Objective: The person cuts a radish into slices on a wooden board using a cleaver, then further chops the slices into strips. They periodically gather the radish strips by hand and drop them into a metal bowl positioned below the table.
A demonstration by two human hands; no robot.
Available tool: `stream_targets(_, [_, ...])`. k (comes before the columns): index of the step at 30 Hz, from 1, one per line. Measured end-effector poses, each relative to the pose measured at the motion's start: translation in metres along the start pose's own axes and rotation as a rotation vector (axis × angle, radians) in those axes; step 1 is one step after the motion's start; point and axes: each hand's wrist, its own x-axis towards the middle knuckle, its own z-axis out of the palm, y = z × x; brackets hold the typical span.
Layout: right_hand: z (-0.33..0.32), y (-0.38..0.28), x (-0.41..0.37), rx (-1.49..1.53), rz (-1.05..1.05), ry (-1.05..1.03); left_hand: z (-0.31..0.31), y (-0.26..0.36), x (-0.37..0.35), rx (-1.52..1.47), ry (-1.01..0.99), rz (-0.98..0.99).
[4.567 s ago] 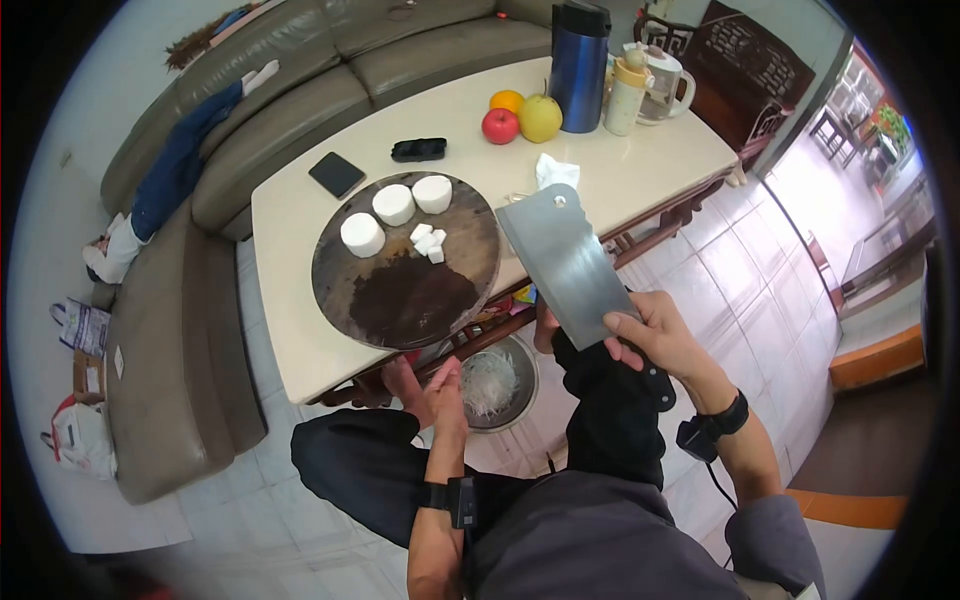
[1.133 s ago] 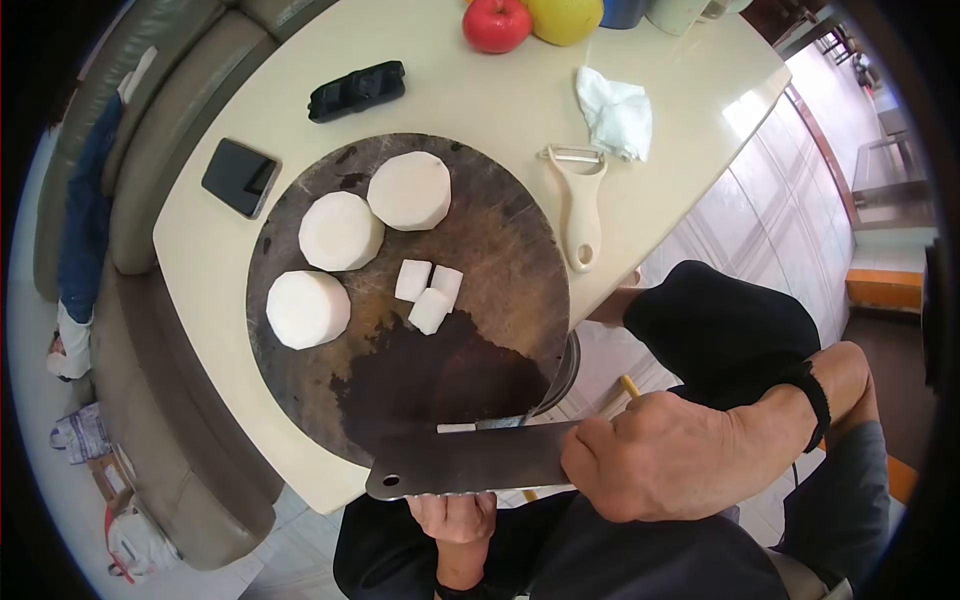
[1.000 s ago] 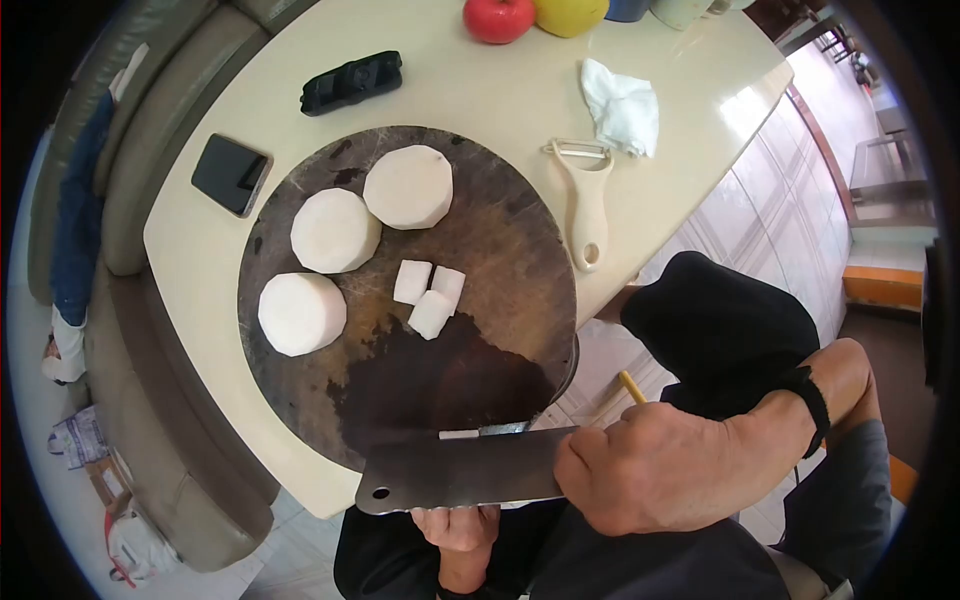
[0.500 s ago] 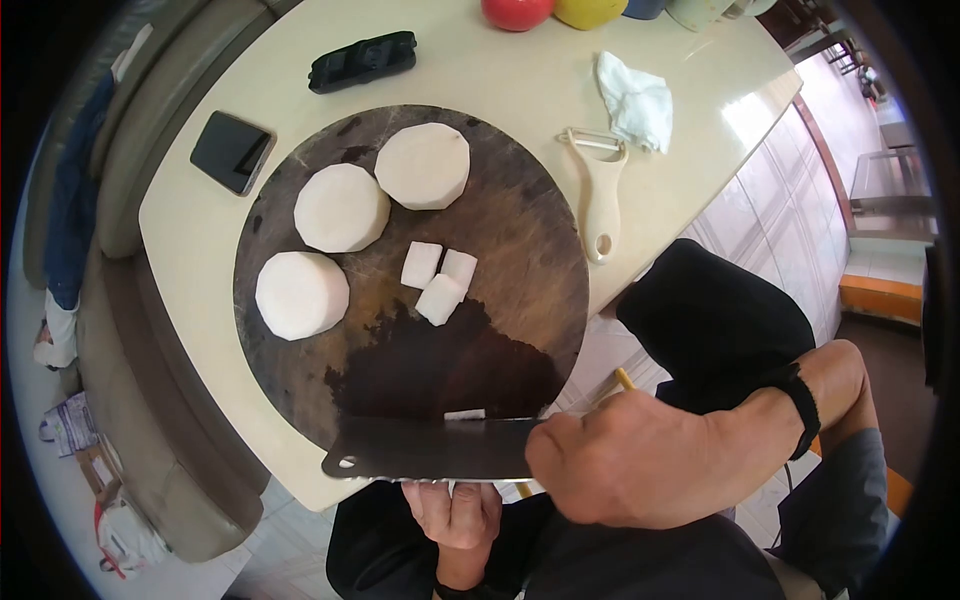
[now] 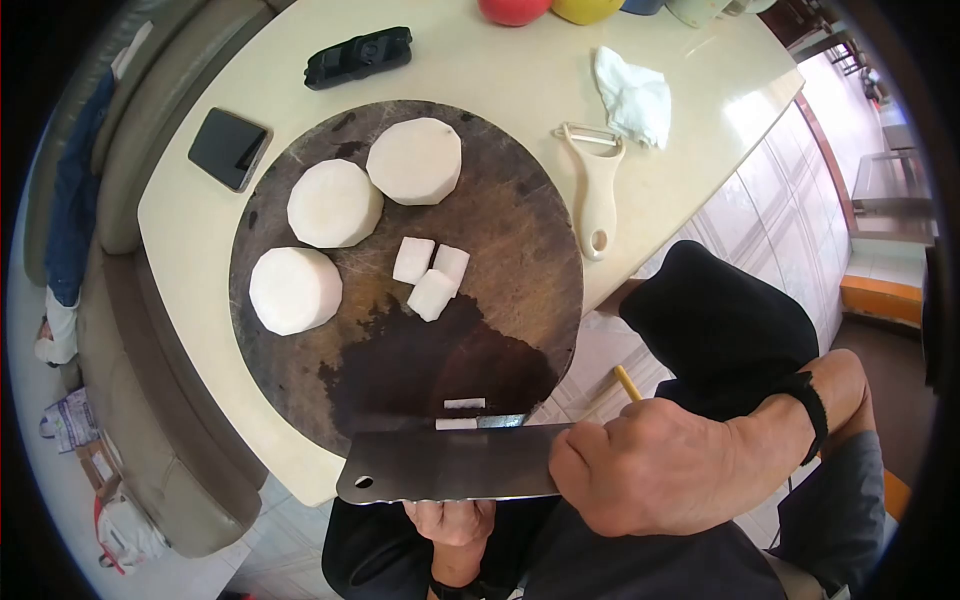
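My right hand (image 5: 650, 465) is closed round the handle of a wide cleaver (image 5: 455, 465), whose blade reaches left over the near edge of a round wooden chopping board (image 5: 510, 230). Beneath the blade, my left hand (image 5: 455, 525) shows with its fingers bent and pressed together; their tips, and whatever they hold, are hidden. Just beyond the cleaver are a thin white strip (image 5: 464, 403) and a second white piece (image 5: 456, 424), partly covered. Three small white chunks (image 5: 431, 295) lie mid-board. Three thick peeled white rounds, apparently radish (image 5: 295, 291), rest along its left and far side.
A white peeler (image 5: 598, 200) and a crumpled white cloth (image 5: 633, 97) lie right of the board on the table (image 5: 700, 130). A phone (image 5: 229, 149) and a black case-like object (image 5: 358, 58) are at the far left. Red (image 5: 514, 8) and yellow (image 5: 586, 8) round objects stand at the back.
The cleaver and my right hand have moved slightly toward me and to the right. A second white piece now shows by the blade, below the thin strip.
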Motion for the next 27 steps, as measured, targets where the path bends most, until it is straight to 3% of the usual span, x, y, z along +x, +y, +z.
stream_targets(2, [0.002,0.004,0.005,0.037,-0.091,-0.025,-0.001,0.000,0.000,-0.010,-0.011,-0.008])
stream_targets(9, [0.014,-0.002,0.023,-0.003,-0.041,0.016,-0.002,0.001,0.005,-0.020,-0.017,-0.016])
stream_targets(18, [0.019,0.007,0.013,0.198,0.026,0.134,0.000,0.002,0.005,-0.019,-0.027,-0.038])
stream_targets(20, [0.002,-0.001,0.006,0.177,0.097,0.014,0.001,0.000,0.005,0.005,-0.002,-0.009])
stream_targets(27, [0.002,-0.006,-0.004,0.106,0.072,-0.036,0.003,0.001,0.001,0.006,0.027,-0.012])
